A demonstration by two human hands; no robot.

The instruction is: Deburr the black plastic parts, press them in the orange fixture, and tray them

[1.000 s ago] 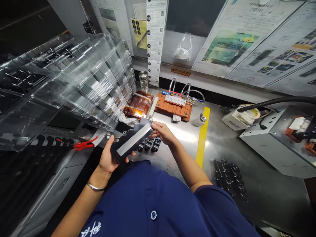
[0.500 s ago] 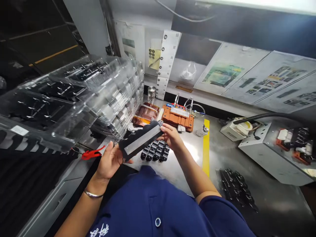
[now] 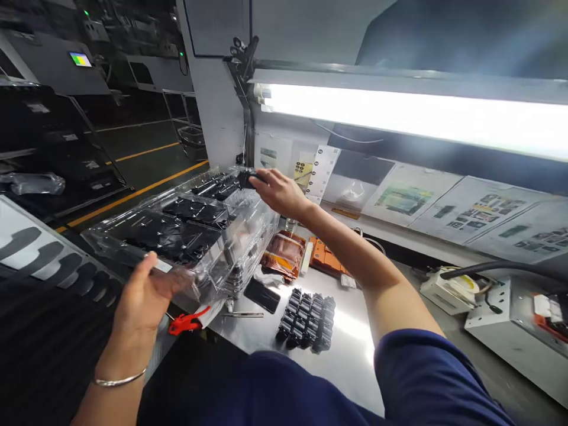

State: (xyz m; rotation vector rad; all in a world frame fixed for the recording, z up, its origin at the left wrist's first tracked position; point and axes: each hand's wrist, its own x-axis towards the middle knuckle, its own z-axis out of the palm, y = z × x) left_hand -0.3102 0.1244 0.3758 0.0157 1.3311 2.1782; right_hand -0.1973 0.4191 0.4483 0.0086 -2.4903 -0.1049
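Note:
My right hand [image 3: 277, 190] reaches over the back of the stacked clear plastic trays [image 3: 208, 275], its fingers closed on a black part [image 3: 247, 178] at the tray's far right corner. My left hand [image 3: 148, 290] is beside the front edge of the stack, thumb raised and fingers spread, with nothing in its grasp. Black parts [image 3: 175, 236] lie in the compartments of the top tray. On the metal table [image 3: 350, 373], several small black parts [image 3: 307, 319] stand in rows.
Red-handled pliers [image 3: 186, 322] lie below the stack's front corner. A dark phone [image 3: 262, 295], an amber-coloured tray [image 3: 284, 254] and an orange fixture [image 3: 326, 255] are on the table. A grey machine box [image 3: 510, 331] stands at the right. A lit tube lamp [image 3: 399, 112] hangs above.
The view has turned left and up. My left hand has let go of the long black part and moved to the tray stack's front; my right hand has carried it to the top tray.

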